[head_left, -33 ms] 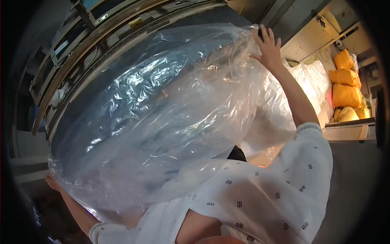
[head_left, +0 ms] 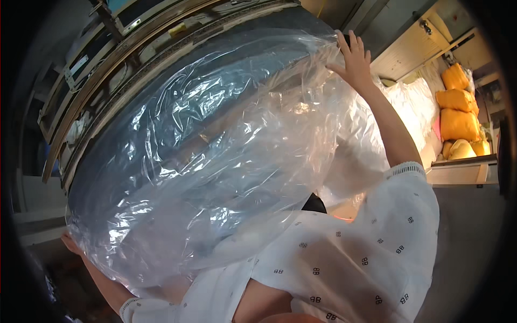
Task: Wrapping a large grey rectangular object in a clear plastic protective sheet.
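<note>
A large, clear, crinkled plastic sheet (head_left: 226,145) spreads from the dark work surface (head_left: 285,21) back toward my shirt. At its left end, my left hand (head_left: 71,243) is closed at the edge, with its fingertips partly hidden. My right hand (head_left: 355,62) reaches to the sheet's far right corner. Its fingers are spread and the thumb stands apart, with the index finger touching the film's edge. Between the two hands the film bulges and catches glare in many folds.
A long machine frame with wooden and metal rails (head_left: 102,81) runs along the far left. Lit whitish plastic (head_left: 409,107) lies to the right of my right forearm. Orange bundles (head_left: 459,124) are stacked at the far right, near a pale wooden panel (head_left: 412,48).
The film's folds and glare have shifted, with more wrinkles near the left end and middle. My right hand has moved very slightly; my left hand stays at its edge.
</note>
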Motion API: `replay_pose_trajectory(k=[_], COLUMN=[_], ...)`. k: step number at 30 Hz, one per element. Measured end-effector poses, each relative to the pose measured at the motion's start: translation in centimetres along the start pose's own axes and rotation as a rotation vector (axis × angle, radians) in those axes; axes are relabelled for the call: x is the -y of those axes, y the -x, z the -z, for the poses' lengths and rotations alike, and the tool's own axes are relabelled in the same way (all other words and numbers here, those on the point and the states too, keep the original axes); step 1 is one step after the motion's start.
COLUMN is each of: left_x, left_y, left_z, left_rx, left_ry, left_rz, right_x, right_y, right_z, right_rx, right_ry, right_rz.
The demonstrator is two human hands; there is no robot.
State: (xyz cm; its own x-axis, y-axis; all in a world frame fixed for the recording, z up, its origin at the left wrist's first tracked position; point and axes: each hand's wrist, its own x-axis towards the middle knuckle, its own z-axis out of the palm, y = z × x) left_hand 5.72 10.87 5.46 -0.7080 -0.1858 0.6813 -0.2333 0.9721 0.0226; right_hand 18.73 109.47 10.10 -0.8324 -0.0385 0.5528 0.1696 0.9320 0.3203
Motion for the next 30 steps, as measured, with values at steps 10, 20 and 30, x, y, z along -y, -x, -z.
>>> replay_pose_trajectory(k=[10,20,30], left_x=[1.5,10.8,6.1], left_y=[1.4,1.2,1.1], left_z=[-2.7,-3.4,-4.3], left_rx=[0.168,0.148,0.135], left_ry=[0.036,0.102,0.181], left_rz=[0.052,0.191,0.301], right_x=[2.4,7.1,4.3], right_y=[-6.5,-6.7,-7.4], right_z=[-3.5,-1.7,3.2], right_rx=[0.099,-0.279,0.182], right_ry=[-0.697,-0.526,-1.861], right_rz=[-0.020,0.055,-0.615])
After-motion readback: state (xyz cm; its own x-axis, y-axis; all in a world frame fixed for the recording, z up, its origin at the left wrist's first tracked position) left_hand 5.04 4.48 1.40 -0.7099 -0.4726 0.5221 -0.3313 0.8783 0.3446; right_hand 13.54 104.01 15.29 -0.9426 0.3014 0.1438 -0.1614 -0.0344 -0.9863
